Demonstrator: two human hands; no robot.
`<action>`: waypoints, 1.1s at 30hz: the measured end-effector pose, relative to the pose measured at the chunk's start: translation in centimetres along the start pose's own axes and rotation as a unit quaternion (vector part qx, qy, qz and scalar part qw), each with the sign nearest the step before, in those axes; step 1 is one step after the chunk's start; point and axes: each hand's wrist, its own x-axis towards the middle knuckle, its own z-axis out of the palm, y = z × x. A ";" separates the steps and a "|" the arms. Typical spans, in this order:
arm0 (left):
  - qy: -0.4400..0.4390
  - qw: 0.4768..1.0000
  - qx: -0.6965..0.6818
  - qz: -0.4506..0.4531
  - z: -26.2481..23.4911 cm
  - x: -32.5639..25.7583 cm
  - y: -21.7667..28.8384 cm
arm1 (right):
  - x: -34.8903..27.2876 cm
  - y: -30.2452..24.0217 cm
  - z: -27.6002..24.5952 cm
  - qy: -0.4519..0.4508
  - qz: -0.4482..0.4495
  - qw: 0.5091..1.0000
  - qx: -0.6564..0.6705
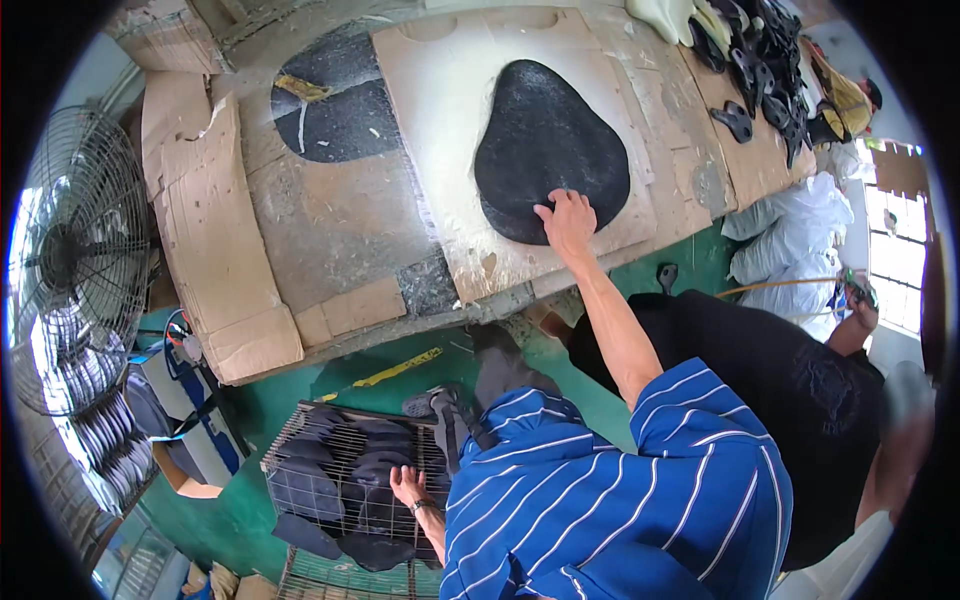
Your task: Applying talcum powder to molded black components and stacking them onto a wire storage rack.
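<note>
A large black, pear-shaped padded piece (pixel 550 140) lies flat on a cardboard sheet dusted with pale spray. My right hand (pixel 570 222) rests on its near end, the fingers apart and pressed lightly on its surface. Down to the left, my left hand (pixel 408 487) hovers at or touches a wire basket (pixel 300 410) of black curved pads (pixel 380 465). Its fingers look spread, and I see nothing held in them. Whether they touch a pad or the wires I cannot tell.
A sprayed cardboard sheet (pixel 430 100) covers part of the table. Black parts (pixel 765 80) are heaped at its far right. A person in black (pixel 720 380) works close on my right, holding a hose tool (pixel 858 292). A large fan (pixel 75 250) stands left.
</note>
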 end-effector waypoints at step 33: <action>-0.461 0.798 -0.340 0.188 5.0 -17.0 16.1 | -15.5 -50.2 -23.7 0.056 -0.737 0.671 -0.054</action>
